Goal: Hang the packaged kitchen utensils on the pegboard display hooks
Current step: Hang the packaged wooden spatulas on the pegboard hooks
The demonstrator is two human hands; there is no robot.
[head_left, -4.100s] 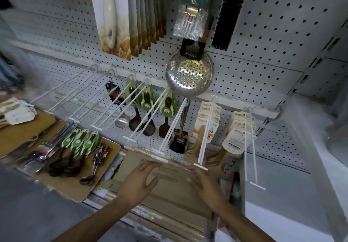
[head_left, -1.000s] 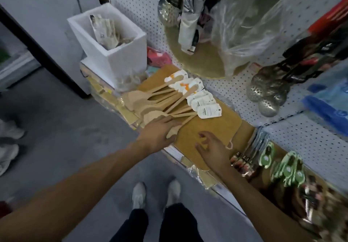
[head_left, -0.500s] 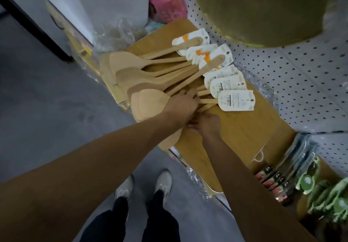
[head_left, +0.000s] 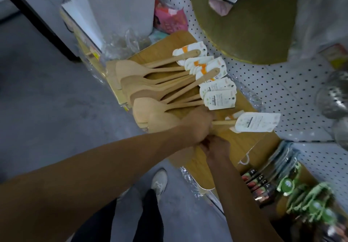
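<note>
I judge it barely started: my left hand (head_left: 197, 123) grips one wooden spatula (head_left: 163, 119), right hand (head_left: 216, 147) curled beside it, grasp unclear, the other spatulas (head_left: 150, 79) unhung.

matt wooden spatulas (head_left: 150, 83), paper tags (head_left: 219, 98), perforated pegboard (head_left: 282, 91)

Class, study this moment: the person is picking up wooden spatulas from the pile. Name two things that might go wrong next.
1. The left hand grips a spatula whose blade touches the piled spatulas; lifting may drag neighbours off the board's edge.
2. Its paper tag sticks out unsupported and could bend or tear.
</note>
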